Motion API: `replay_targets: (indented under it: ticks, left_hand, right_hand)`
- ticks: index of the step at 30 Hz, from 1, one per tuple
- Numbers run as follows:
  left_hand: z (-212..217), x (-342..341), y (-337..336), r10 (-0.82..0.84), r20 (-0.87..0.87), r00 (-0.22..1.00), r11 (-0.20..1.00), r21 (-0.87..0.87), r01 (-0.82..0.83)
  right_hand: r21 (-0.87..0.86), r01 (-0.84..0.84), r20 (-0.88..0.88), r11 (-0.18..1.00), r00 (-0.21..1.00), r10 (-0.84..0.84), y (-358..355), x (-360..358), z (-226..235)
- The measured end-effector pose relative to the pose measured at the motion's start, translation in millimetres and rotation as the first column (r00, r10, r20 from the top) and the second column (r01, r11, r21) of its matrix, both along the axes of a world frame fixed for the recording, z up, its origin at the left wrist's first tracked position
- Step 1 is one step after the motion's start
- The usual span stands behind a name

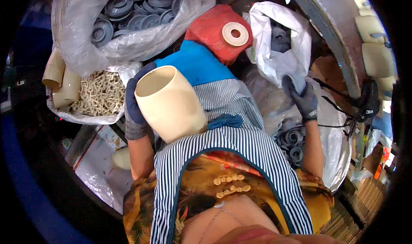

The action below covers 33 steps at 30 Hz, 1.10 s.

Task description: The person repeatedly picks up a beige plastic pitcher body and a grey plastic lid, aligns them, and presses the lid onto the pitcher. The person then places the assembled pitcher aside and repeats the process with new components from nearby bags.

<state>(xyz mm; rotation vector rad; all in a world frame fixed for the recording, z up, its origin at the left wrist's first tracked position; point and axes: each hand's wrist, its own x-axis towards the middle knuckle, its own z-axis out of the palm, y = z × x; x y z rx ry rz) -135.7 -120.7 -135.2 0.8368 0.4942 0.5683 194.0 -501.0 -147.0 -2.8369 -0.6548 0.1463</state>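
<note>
My left hand (pixel 136 96), in a dark blue-grey work glove, is closed around the far left side of a cream, open-ended plastic cylinder (pixel 171 109). Its round opening tilts up and away from me, and its lower end rests near my striped apron. My gloved right hand (pixel 304 100) is beside the mouth of a white woven sack (pixel 279 68). Between its thumb and fingers is a small grey-blue plastic piece (pixel 297 83), blurred and partly covered. A cream ring-shaped disc (pixel 244 34) with a central hole lies on a red cloth-covered surface (pixel 204 27) ahead of me.
A large clear plastic bag (pixel 77 42) of grey round parts (pixel 118 7) stands far left. Below it, a sack holds small pale pegs (pixel 101 96) beside cream cylinders (pixel 71 83). More grey parts (pixel 294 139) lie in plastic at right. A curved metal edge (pixel 330 33) rises beyond.
</note>
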Motion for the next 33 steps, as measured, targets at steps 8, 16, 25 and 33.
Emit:
replay_targets:
  ticks: [8,16,25,33]
  left_hand:
    - [-5,-20,14,-0.024,-0.042,0.999,0.999,-0.048,0.022]
    - [-28,-19,17,0.066,-0.187,0.980,0.957,0.289,-0.009]
    - [-6,-2,24,-0.057,-0.218,0.974,0.767,0.616,0.182]
    - [-35,10,18,-0.048,-0.247,0.968,0.619,0.753,0.223]
  right_hand:
    - [-0.134,-0.184,0.075,0.974,0.978,0.195,96,92,-98]
    - [0.430,0.346,-0.427,0.834,0.892,-0.150,49,57,-174]
    - [0.716,0.132,-0.452,0.686,0.836,0.311,107,14,49]
    - [0.689,-0.277,-0.538,0.670,0.424,0.728,275,-70,96]
